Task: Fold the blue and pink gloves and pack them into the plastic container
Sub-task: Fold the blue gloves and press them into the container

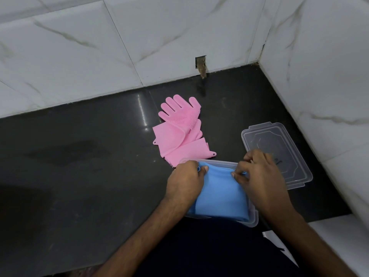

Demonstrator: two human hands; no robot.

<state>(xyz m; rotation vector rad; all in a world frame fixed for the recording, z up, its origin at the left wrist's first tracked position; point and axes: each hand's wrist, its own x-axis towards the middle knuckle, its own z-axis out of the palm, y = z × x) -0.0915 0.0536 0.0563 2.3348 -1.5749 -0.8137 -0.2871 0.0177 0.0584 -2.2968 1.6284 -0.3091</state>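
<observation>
Currently both hands, left (184, 177) and right (259, 173), pinch the folded blue silicone gloves (221, 194), tucking them into the clear plastic container (252, 222) beneath. Pink silicone gloves (179, 129) lie just beyond the hands on the tabletop (83, 156), unfolded; probably next.

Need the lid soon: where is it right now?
The clear lid lies flat on the dark counter, right of the container, just beyond the right hand.
</observation>
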